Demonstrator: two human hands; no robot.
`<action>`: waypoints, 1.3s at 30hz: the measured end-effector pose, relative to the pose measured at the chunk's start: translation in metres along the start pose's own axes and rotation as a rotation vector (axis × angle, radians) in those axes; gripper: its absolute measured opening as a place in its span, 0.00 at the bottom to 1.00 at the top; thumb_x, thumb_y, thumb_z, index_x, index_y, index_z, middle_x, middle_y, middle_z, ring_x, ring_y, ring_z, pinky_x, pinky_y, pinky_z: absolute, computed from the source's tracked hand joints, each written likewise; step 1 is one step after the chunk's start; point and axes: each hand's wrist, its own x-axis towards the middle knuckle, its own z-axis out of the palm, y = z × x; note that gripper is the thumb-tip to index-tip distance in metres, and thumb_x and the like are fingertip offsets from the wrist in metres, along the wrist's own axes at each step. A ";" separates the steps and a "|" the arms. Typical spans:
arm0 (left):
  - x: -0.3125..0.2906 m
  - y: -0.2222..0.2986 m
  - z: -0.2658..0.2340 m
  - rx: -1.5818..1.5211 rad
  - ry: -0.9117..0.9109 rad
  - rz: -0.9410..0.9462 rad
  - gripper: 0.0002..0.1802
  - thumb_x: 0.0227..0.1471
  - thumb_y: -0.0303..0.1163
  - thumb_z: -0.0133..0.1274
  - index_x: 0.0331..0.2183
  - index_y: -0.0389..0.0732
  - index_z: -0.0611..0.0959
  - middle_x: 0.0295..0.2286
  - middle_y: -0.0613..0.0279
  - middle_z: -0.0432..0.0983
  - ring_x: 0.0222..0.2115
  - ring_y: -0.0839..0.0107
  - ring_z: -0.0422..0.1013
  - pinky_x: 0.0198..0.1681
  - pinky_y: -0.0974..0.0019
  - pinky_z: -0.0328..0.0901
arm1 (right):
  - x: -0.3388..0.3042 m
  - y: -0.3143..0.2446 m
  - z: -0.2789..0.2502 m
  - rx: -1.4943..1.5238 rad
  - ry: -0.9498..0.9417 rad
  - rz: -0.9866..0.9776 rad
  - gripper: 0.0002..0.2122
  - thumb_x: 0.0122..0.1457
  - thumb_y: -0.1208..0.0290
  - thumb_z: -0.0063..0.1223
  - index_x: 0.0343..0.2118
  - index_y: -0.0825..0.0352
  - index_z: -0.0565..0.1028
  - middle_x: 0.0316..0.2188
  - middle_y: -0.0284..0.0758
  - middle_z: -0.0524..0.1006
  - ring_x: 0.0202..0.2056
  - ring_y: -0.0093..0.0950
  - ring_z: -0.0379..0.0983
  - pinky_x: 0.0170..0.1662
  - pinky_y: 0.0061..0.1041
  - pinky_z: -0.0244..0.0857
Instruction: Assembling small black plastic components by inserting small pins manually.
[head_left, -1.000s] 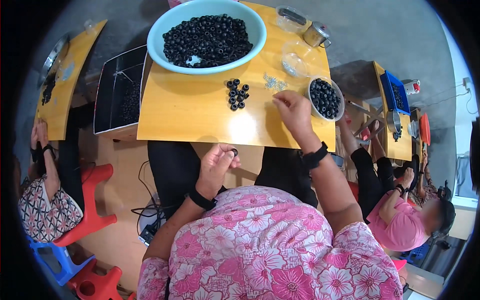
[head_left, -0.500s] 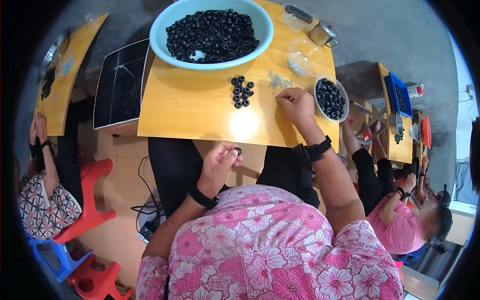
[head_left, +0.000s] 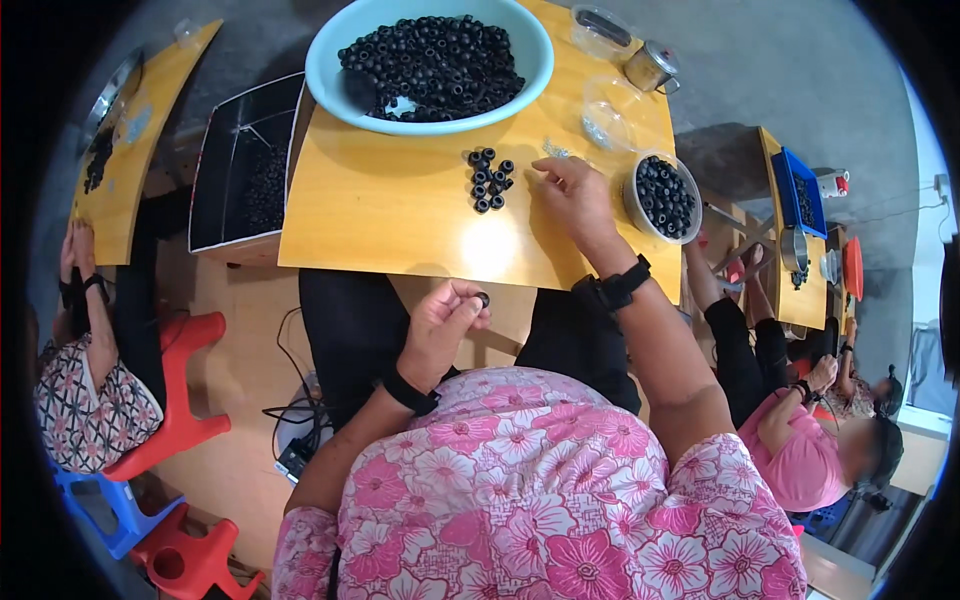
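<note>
My left hand [head_left: 440, 325], in front of the table's near edge, pinches a small black ring-like piece [head_left: 482, 299] between thumb and fingers. Over the yellow table [head_left: 380, 215] my right hand [head_left: 578, 198] reaches toward a scatter of tiny clear pieces [head_left: 556, 150], which it partly covers. Its thumb and forefinger look apart, and I see nothing held between them. Left of that hand lies a small group of black hollow pieces [head_left: 481, 190]. To its right stands a clear round tub [head_left: 690, 232] full of similar black pieces [head_left: 663, 195].
A large light-blue basin [head_left: 330, 95] of black pieces stands at the back, with a clear container [head_left: 612, 105] and metal cup [head_left: 652, 68] beside it. A dark-lined box [head_left: 228, 165] adjoins the table's left side. Other people sit left and right, near red stools [head_left: 185, 390].
My right hand has moved slightly up and left toward the clear pieces, and its fingers have spread from a pinch. My left hand keeps hold of the black piece.
</note>
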 end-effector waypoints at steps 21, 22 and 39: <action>0.000 0.000 -0.003 0.026 -0.011 -0.021 0.07 0.57 0.29 0.48 0.39 0.38 0.75 0.32 0.69 0.71 0.30 0.82 0.69 0.37 0.77 0.64 | 0.007 -0.017 0.013 -0.181 -0.012 -0.150 0.05 0.48 0.75 0.56 0.29 0.66 0.79 0.28 0.40 0.76 0.31 0.41 0.74 0.37 0.34 0.68; 0.000 -0.001 -0.003 0.022 -0.007 -0.010 0.07 0.57 0.28 0.48 0.39 0.38 0.75 0.32 0.69 0.72 0.30 0.82 0.69 0.37 0.77 0.64 | 0.006 -0.017 0.013 -0.178 -0.015 -0.151 0.05 0.48 0.75 0.56 0.29 0.66 0.79 0.28 0.40 0.76 0.31 0.41 0.74 0.37 0.34 0.68; 0.001 -0.001 -0.002 0.086 -0.001 -0.009 0.09 0.56 0.26 0.48 0.40 0.35 0.74 0.33 0.64 0.74 0.33 0.79 0.71 0.40 0.74 0.66 | -0.046 -0.028 -0.007 -0.525 -0.050 -0.366 0.00 0.48 0.77 0.50 0.23 0.64 0.72 0.24 0.39 0.72 0.27 0.42 0.71 0.29 0.36 0.66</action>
